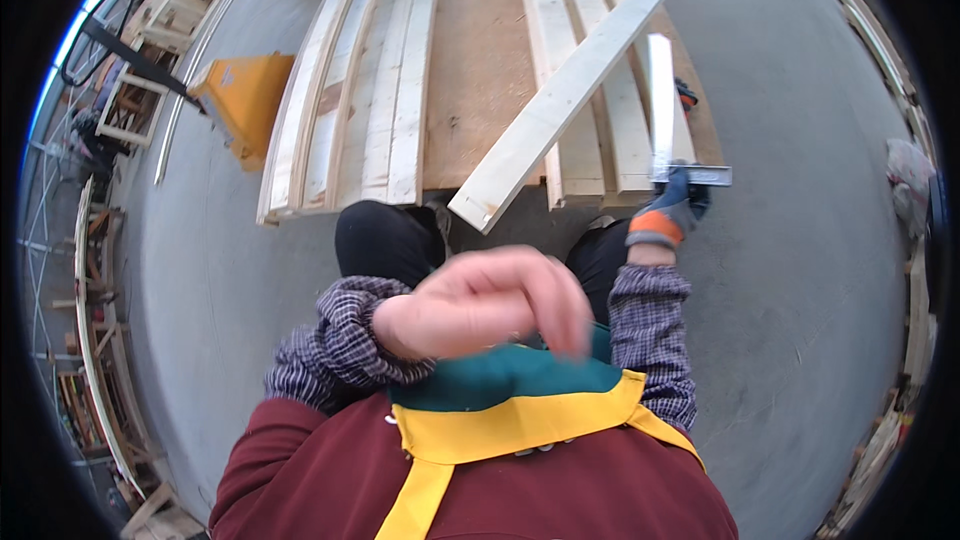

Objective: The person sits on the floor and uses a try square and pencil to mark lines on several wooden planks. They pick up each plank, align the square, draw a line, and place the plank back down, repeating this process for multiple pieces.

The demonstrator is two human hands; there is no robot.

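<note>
My bare left hand (490,300) is raised before my chest, just above the bib of the green and yellow apron (515,425). Its fingers bend downward and are smeared by motion, so whether they hold anything is unclear. At the right, my right hand (672,208), in a grey and orange work glove, grips a metal try square (662,105) near its corner. The square's bright blade points away from me over the right-hand boards. A loose wooden board (570,90) lies slantwise across the lengthwise boards (560,50), its near end sticking out toward my knees.
More pale boards (385,90) lie side by side on the left of the plywood platform (480,60). Beside it stands a yellow pallet jack (245,105). A dark tool (686,93) lies partly hidden behind the square. Timber stacks line both sides of the grey floor (790,270).
</note>
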